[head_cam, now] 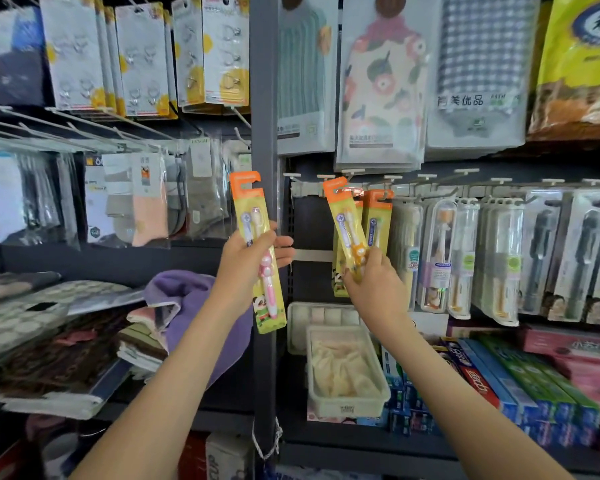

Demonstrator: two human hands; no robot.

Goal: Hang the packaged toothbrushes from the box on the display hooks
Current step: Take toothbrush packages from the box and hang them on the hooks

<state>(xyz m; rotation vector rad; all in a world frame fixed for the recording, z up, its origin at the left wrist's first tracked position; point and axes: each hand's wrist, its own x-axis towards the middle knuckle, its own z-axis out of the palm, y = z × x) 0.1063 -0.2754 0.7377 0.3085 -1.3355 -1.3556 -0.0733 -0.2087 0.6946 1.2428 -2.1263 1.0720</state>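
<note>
Orange-tabbed toothbrush pack, orange brush (347, 230): pinched at its lower end by the right grip (373, 284), fingers curled round the card. The long axis runs up and to the left from the grip, tilted off vertical. Its hanger tab is the far, upper end, lying at the left end of the row of display hooks (447, 192), just beside the matching hung packs (378, 220). Whether the tab's slot is already over a wire cannot be told.

Judgement: the coming move turns on the tab-to-hook relation. The pack likely needs righting, then easing back along the wire. With the hold so low on the card, the top end may waver.

Orange-tabbed toothbrush pack, pink brush (272, 306): clamped about mid-length in the left grip (253, 252). It is near upright, tab uppermost, in front of the grey shelf post (264, 98) and well apart from the hooks.

The right grip is the nearer to the hooks. The left pack appears next in line.
</note>
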